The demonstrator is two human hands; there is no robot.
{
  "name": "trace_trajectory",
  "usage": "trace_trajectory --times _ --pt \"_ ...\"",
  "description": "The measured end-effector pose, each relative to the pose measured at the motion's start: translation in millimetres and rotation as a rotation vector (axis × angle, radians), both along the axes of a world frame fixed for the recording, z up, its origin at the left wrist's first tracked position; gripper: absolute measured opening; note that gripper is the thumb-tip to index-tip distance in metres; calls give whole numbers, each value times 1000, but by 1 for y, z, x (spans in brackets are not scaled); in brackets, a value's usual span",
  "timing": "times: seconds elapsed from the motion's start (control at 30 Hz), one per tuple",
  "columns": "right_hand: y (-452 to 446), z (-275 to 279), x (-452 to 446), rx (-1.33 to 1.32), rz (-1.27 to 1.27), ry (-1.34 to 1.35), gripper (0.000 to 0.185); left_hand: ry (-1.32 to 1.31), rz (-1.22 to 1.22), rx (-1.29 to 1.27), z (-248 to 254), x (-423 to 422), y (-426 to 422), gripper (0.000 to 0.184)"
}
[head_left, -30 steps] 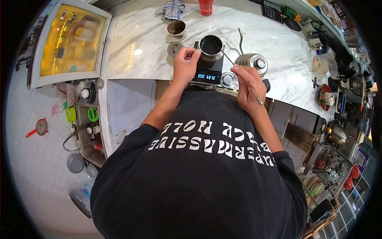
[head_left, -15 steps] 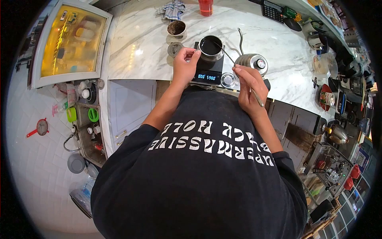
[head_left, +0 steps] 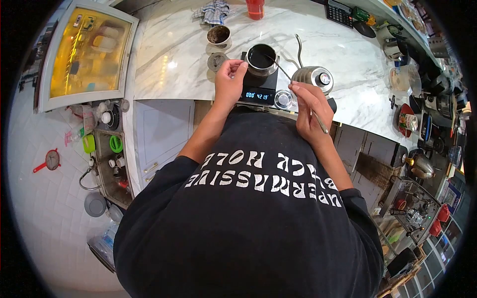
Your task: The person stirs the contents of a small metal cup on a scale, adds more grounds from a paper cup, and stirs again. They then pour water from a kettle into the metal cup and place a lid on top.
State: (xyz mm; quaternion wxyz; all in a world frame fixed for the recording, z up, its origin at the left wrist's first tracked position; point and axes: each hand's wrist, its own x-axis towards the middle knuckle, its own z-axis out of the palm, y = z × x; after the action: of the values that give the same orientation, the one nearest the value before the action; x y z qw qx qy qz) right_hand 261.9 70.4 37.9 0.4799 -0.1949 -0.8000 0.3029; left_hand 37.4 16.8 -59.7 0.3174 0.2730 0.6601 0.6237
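A metal cup (head_left: 261, 71) of dark liquid (head_left: 259, 55) stands on a black digital scale (head_left: 252, 84), whose lit display reads about 421.9. My left hand (head_left: 229, 83) is closed at the cup's left side, thumb and forefinger pinched at its edge; a handle there, if any, is hidden. Between the fingers of my right hand (head_left: 312, 107) is a long thin metal spoon (head_left: 284, 72). It slants down to the left, and its far end dips into the liquid. Close to the right hand stands a gooseneck kettle (head_left: 310, 75) with a dial on its lid.
A paper cup (head_left: 219, 37) with dark residue and a round grey disc (head_left: 217, 61) lie left of the scale. A small round glass-like object (head_left: 283, 99) sits at its right. Farther back are a checked cloth (head_left: 213, 12), a red drink (head_left: 255, 9) and a calculator (head_left: 339, 14).
The scale's reading has dropped from about 598.0 to about 421.9. Both hands and the spoon hold nearly the same places; the whole view has shifted slightly.
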Motion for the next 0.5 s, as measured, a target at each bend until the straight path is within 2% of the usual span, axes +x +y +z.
trace_trajectory --times 0.5 --pt "1 -3 2 -19 5 15 26 -52 9 -15 5 3 -3 21"
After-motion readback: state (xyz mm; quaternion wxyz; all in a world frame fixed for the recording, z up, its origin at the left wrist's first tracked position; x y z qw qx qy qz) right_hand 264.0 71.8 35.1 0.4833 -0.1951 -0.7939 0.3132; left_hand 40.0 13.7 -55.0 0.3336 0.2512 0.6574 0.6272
